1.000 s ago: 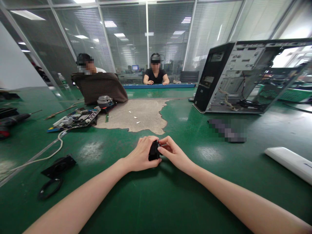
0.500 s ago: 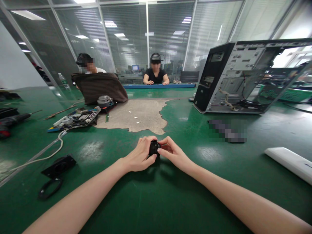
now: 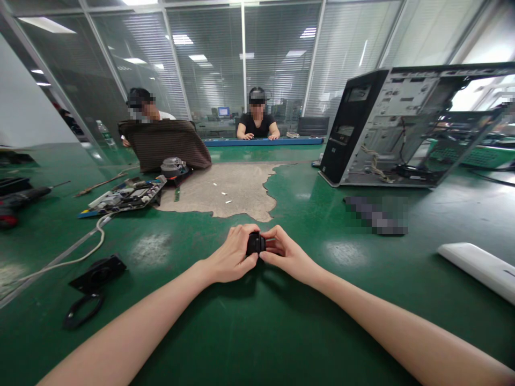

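Both hands meet over the green table at a small black rounded part (image 3: 255,243), whose exact kind I cannot make out. My left hand (image 3: 232,256) is wrapped round its left side, with the thumb along the lower edge. On the other side, my right hand (image 3: 285,251) pinches the part's right end between thumb and fingers. Much of the part is covered by the fingers. To the left on the table lie a black plate with a round opening (image 3: 98,274) and a black ring (image 3: 82,312).
A circuit board (image 3: 126,196), a cable (image 3: 100,233) and a power drill (image 3: 26,199) lie at left. An open computer case (image 3: 354,126) stands at right, near a white bar-shaped object (image 3: 475,265). Two people sit beyond the table, one behind a brown cloth-covered object (image 3: 164,142).
My right thumb has shifted down along the black part's right end, and the right fingers have turned slightly. My left hand keeps its hold in the same place.
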Demonstrator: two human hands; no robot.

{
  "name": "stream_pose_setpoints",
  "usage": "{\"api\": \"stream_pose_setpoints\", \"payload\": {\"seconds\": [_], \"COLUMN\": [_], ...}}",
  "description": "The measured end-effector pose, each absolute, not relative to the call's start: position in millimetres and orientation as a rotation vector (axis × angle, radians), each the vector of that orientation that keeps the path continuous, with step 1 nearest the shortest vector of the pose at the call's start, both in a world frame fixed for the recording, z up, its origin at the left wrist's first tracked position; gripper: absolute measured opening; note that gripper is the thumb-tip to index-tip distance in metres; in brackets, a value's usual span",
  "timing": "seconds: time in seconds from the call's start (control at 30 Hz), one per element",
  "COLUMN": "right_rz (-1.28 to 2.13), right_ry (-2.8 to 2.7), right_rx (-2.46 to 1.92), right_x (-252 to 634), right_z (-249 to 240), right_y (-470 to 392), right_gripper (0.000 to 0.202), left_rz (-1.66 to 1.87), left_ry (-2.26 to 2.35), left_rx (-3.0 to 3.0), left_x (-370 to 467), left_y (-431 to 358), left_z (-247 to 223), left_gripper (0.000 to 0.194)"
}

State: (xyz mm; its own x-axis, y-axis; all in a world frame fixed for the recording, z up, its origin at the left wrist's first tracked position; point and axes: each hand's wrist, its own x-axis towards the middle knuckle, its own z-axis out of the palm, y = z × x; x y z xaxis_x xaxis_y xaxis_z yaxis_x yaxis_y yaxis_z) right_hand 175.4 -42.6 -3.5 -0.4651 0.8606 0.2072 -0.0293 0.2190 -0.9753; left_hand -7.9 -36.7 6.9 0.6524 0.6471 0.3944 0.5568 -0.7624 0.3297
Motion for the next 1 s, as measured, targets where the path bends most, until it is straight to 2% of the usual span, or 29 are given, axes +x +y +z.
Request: {"api": "stream_pose_setpoints", "payload": {"seconds": [0.6, 0.83, 1.0], "right_rz": [1.366, 1.311, 1.390], "right_ry": [-1.623, -1.608, -1.644], "right_rx": [-0.807, -0.865, -0.808], "right_x": [174.4, 171.4, 174.3], "right_z": [-2.9, -2.3, 0.1], "right_y": [-43.1, -41.3, -42.4], "right_gripper": [0.025, 0.027, 0.027], "left_rz": [0.746, 0.770, 0.762], "left_ry": [1.007, 1.012, 1.001], "left_rx": [2.669, 2.667, 2.687], "left_x": [-7.1, -6.6, -6.2], "left_y": [-38.8, -37.7, -38.0], "left_z": [9.8, 7.3, 7.9], "left_gripper": [0.037, 0.041, 0.041]}}
